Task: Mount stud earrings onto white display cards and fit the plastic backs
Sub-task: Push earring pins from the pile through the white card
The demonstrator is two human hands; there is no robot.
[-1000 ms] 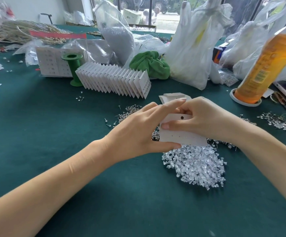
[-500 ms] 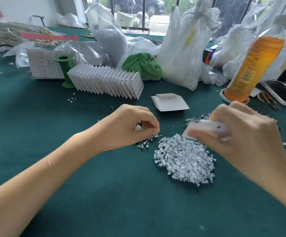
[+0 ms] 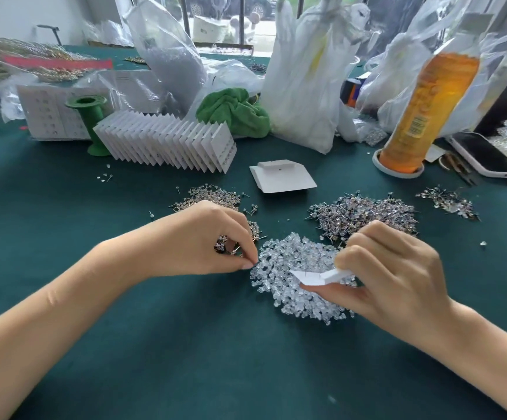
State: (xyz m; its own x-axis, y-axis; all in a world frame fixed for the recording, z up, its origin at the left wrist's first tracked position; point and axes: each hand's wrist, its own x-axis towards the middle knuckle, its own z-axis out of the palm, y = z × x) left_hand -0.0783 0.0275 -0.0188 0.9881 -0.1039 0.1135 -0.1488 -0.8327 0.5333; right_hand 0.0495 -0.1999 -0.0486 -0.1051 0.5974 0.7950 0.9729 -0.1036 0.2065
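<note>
Head view, left hand: my left hand is curled over the green surface, thumb and forefinger pinched together at the left edge of the pile of clear plastic backs. I cannot tell whether a back sits between the fingertips. A few stud earrings lie under its palm.

Head view, right hand: my right hand pinches a white display card between thumb below and fingers above, held tilted just over the plastic backs. Thin pins stick up from the card's upper face.

Head view, earring stock: a large heap of studs lies just beyond the right hand; a smaller heap lies beyond the left hand; a third little scatter lies further right.

Head view, cards: a short stack of blank cards lies flat between the heaps and the far clutter. A long fanned row of filled cards stands behind, beside a green spool.

Head view, far side: an orange bottle, a green cloth and white plastic bags.
</note>
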